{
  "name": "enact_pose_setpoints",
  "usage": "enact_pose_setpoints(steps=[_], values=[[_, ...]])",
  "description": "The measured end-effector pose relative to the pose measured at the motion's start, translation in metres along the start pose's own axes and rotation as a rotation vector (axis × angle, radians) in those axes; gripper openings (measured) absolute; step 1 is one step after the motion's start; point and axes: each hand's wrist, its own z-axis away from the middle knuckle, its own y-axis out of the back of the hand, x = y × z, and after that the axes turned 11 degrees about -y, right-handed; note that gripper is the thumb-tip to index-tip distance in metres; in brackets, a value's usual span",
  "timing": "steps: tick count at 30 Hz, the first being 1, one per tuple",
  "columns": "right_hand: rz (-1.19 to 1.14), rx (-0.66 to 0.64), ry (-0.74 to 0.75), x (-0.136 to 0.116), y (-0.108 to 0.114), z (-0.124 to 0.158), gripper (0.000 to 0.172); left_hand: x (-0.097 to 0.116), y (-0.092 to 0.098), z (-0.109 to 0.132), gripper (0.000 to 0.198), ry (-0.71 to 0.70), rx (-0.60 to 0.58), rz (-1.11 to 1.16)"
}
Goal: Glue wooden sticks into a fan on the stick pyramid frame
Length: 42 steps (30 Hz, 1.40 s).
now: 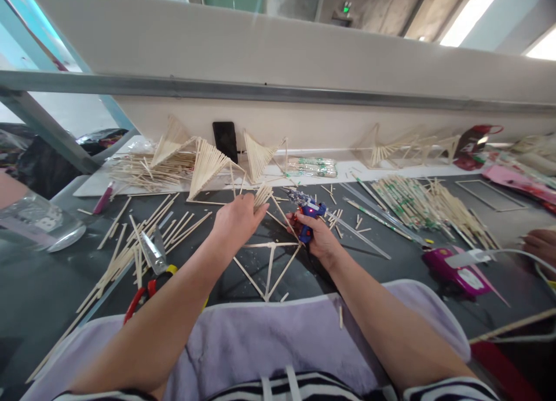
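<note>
A blue hot glue gun (307,207) is wrapped in the fingers of my right hand (316,230), its nozzle end covered in something silvery and pointing up and left. My left hand (238,220) is closed at a small fan of short wooden sticks (263,196), just left of the glue gun. Beneath both hands stands a frame of thin sticks (270,268) joined into triangles, its lower tip near the lilac cloth on my lap. How far the fan and the frame are joined is hard to see.
Finished stick models (208,166) stand along the back beside a phone (225,139). Loose sticks (125,253) and red-handled cutters (154,262) lie left. On the right are stick bundles (403,201), a magenta device (456,270) and another person's hand (541,244).
</note>
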Motion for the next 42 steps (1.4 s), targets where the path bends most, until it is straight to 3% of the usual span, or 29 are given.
enact_pose_setpoints(steps=[26,34,42], values=[[0.033,-0.007,0.023,0.002,0.002,-0.002,0.020,-0.007,0.002,0.000,0.050,-0.012,0.027,0.060],[0.027,0.012,0.013,0.003,0.004,-0.004,0.023,-0.008,0.004,0.000,0.052,-0.018,-0.032,0.098],[0.019,0.016,-0.001,0.003,0.003,-0.003,0.020,-0.031,0.014,-0.001,0.045,-0.122,-0.169,0.192]])
